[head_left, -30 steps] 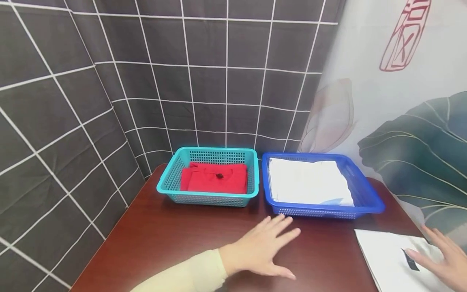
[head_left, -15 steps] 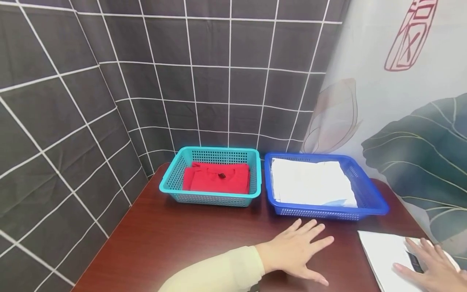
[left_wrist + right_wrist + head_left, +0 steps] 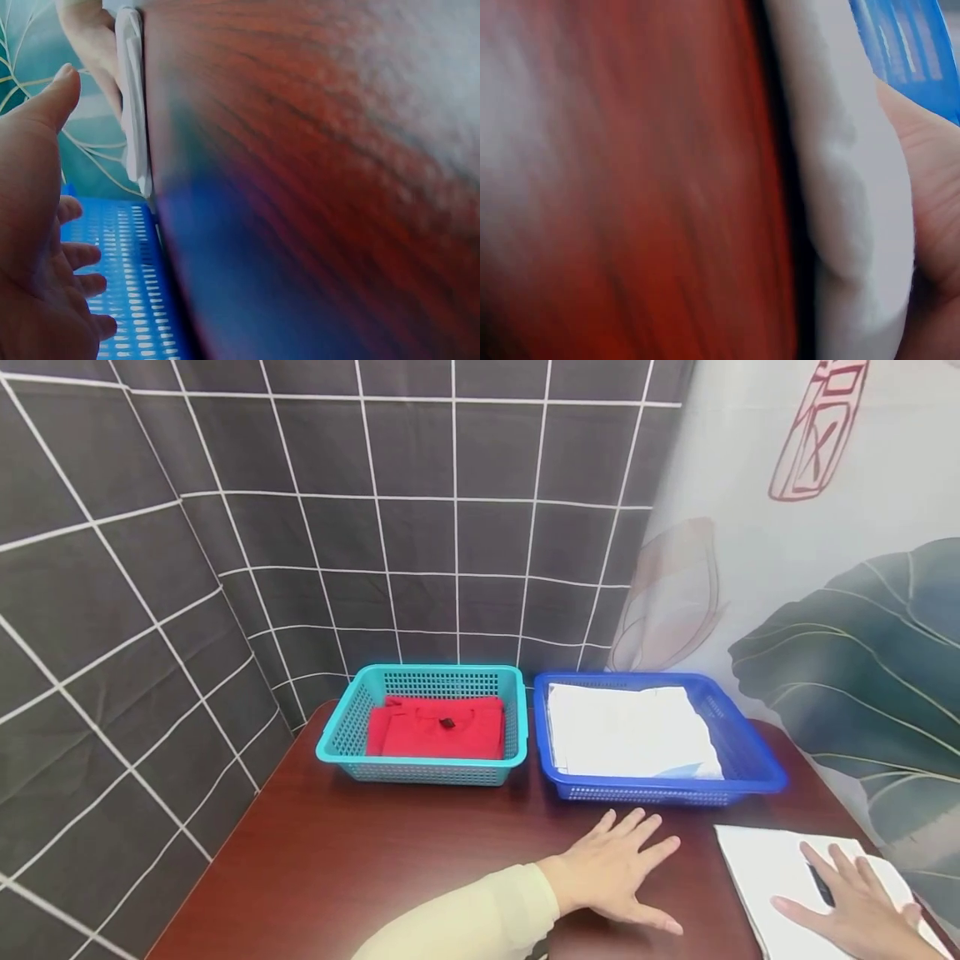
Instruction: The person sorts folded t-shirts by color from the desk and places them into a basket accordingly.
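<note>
My left hand [image 3: 611,872], fingers spread, is over the brown table in front of the blue basket and holds nothing. In the left wrist view the same hand [image 3: 34,225] shows empty, the basket's perforated wall behind its fingers. A folded white garment [image 3: 746,860] with a dark label [image 3: 821,885] lies at the table's right side. My right hand [image 3: 855,906] rests on it with fingers spread, partly covering the label. The garment's thick folded edge [image 3: 862,217] fills part of the right wrist view, with part of my right hand [image 3: 934,195] behind it.
A blue basket [image 3: 645,787] with folded white cloth [image 3: 630,731] stands at the back right. Left of it, a teal basket [image 3: 427,762] holds folded red clothing [image 3: 442,735]. A dark gridded curtain [image 3: 412,535] and a white printed one [image 3: 720,460] hang behind the table [image 3: 360,843].
My left hand has moved right across the table, toward the white garment. My right hand has moved left and settled on the garment beside its label. The baskets stand where they were.
</note>
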`<state>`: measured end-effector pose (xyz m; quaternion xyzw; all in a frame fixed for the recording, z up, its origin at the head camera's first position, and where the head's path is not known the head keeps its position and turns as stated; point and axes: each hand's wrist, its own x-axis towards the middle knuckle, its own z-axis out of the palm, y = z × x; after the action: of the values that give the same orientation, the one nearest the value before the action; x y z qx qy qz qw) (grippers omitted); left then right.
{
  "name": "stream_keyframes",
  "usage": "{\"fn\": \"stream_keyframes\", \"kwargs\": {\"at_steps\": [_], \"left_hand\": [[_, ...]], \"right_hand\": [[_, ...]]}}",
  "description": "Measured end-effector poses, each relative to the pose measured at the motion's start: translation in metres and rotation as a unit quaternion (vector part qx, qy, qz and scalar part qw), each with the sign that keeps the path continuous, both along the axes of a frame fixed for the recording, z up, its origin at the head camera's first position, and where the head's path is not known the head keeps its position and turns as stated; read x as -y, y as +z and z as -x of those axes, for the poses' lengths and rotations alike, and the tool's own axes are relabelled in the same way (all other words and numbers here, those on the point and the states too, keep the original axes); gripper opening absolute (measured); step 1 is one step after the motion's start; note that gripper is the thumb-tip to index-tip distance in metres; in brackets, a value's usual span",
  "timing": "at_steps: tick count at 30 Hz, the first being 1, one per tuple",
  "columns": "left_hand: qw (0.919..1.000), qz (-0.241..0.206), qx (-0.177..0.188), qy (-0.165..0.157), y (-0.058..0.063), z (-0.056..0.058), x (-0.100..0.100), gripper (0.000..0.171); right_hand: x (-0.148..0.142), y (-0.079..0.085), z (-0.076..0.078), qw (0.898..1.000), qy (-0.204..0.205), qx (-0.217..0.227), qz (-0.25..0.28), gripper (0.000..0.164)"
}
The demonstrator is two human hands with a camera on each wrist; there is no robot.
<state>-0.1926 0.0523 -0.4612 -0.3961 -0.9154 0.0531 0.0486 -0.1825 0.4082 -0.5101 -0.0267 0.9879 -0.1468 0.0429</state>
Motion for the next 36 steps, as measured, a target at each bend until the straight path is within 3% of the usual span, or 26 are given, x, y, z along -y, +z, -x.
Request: {"fn": "stream_keyframes", "kwargs": {"at_steps": [4,13,18,25,32,36], "left_hand": [[0.9999,0.001,0.016,0.007,-0.001,0.000,-0.002,0.103],[0.9990,0.010,0.038,0.020,-0.001,-0.002,-0.003,0.107],[0.9985,0.023,0.040,0.027,-0.001,-0.004,-0.004,0.107],[0.9914,0.045,0.102,0.069,-0.007,-0.003,0.007,0.113],[0.9852,0.047,0.131,0.100,-0.006,-0.005,0.021,0.119],[0.9835,0.045,0.134,0.113,-0.005,-0.008,0.032,0.118]], "right_hand": [[0.019,0.002,0.001,1.000,0.004,-0.001,0.000,0.103],[0.088,0.017,0.003,0.998,-0.005,0.055,-0.004,0.112],[0.131,0.021,-0.006,1.000,0.011,0.014,-0.017,0.113],[0.177,0.021,-0.016,0.999,0.025,-0.025,-0.006,0.114],[0.198,0.024,-0.017,0.998,0.037,-0.032,-0.025,0.111],[0.198,0.027,-0.018,0.995,0.068,-0.060,-0.029,0.102]]}}
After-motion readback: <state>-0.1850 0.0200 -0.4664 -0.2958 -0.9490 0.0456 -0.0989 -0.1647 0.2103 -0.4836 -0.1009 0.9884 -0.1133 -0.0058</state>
